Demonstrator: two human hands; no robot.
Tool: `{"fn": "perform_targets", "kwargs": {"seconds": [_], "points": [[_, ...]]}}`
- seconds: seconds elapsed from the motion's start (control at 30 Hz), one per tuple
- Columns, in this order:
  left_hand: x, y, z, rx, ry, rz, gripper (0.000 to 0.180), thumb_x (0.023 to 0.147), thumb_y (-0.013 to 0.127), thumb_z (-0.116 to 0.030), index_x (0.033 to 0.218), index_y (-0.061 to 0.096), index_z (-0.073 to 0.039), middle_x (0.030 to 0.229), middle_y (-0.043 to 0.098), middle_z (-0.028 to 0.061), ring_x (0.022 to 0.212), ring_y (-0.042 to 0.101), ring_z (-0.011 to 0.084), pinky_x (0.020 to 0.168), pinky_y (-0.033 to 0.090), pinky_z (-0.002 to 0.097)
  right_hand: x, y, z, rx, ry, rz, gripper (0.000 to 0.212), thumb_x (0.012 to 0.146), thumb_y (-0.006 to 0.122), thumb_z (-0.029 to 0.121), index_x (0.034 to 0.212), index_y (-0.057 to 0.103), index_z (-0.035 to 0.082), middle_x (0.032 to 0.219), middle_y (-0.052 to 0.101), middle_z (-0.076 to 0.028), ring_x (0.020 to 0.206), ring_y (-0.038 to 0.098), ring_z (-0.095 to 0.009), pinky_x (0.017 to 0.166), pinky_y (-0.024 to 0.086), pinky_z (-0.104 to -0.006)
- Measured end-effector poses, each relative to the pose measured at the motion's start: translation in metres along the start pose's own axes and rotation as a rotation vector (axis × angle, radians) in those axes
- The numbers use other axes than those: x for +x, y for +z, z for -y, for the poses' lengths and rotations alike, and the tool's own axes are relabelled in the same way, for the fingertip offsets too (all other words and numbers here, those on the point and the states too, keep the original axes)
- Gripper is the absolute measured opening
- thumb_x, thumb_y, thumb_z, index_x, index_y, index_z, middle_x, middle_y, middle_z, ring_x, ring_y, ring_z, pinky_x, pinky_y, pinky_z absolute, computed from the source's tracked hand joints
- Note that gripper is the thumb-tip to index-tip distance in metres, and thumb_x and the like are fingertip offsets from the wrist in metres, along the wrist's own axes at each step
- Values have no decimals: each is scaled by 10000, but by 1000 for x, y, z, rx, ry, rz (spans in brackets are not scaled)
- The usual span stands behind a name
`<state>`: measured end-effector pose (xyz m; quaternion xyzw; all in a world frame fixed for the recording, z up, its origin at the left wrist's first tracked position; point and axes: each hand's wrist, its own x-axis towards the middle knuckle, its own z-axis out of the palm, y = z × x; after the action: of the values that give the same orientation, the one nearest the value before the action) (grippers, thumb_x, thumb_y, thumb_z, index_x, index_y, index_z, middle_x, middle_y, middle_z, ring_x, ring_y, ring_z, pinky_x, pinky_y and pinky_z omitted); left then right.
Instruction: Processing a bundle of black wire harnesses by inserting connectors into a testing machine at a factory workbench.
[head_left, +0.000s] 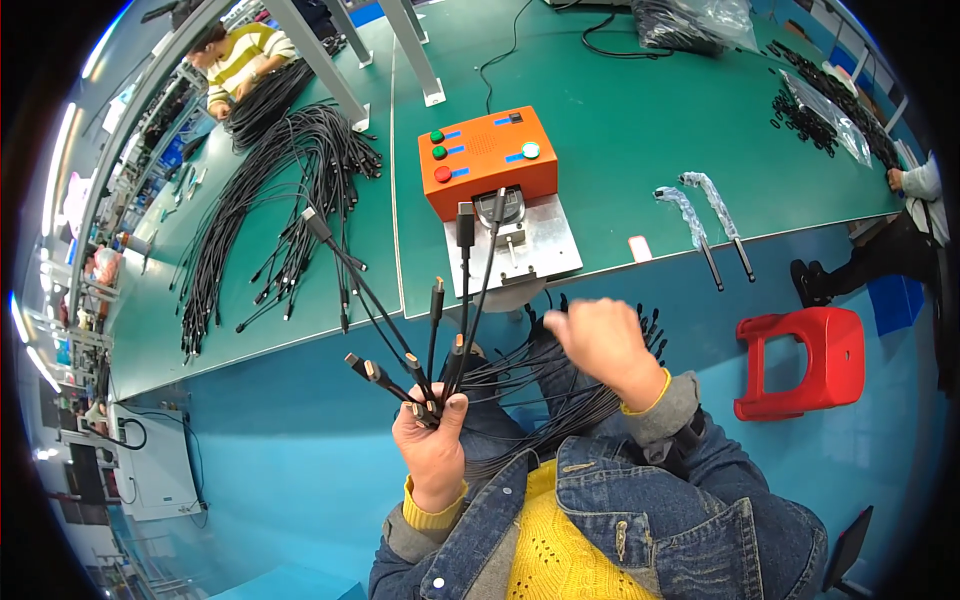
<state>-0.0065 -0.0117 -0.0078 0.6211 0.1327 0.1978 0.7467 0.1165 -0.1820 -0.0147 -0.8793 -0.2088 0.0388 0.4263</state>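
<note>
Left hand [432,455] clasps black cables [436,303], table edge [607,263] beyond; right hand [603,345], hold I cannot tell, has room toward red stool [833,355].

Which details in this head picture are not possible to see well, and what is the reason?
All in the head view:
Right hand: its back hides the curled fingers, so any grip is unclear.
Held black cables: the left hand covers the gripped part.
Black cables on the lap: partly behind the right hand and forearm.
Small black rings: too small to count.
Co-worker at right: cut off by the dark rim.
</note>
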Motion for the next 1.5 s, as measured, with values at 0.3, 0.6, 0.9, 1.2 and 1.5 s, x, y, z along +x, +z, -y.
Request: {"fn": "perform_targets", "kwargs": {"seconds": [0.3,0.6,0.9,1.2,1.5], "points": [[-3,16,-6,-35,-123,85,103,744,611,4,818,541,-14,731,543,14,678,507,94,644,420,211,21,-22,24,1160,125,-69,232,866,465,213,897,548,-1,718,588,-57,504,479,-46,405,354,-154],[16,7,-3,-61,-252,137,60,784,575,-31,814,559,18,804,568,49,719,518,104,676,430,233,15,-7,17,1516,208,-112,198,880,427,191,877,520,16,660,538,-31,459,413,-30,385,318,-151],[19,-6,-2,-203,-23,-115,98,804,569,-104,816,552,-8,718,538,37,629,482,106,595,390,233,-6,33,-4,1296,401,93,254,891,405,248,826,506,24,544,445,6,403,357,-36,351,294,-169],[16,-1,-2,-154,-36,-85,104,793,585,-115,813,556,-18,695,533,34,603,467,96,582,379,225,4,49,-7,1085,345,18,271,889,411,250,795,524,22,534,461,9,402,361,-38,363,290,-168],[14,-2,1,-132,-46,-68,111,790,588,-111,818,555,-9,715,534,37,612,472,99,590,390,228,4,58,-6,943,275,-158,252,880,426,212,771,542,17,515,494,-13,414,390,-48,390,313,-183]]}}
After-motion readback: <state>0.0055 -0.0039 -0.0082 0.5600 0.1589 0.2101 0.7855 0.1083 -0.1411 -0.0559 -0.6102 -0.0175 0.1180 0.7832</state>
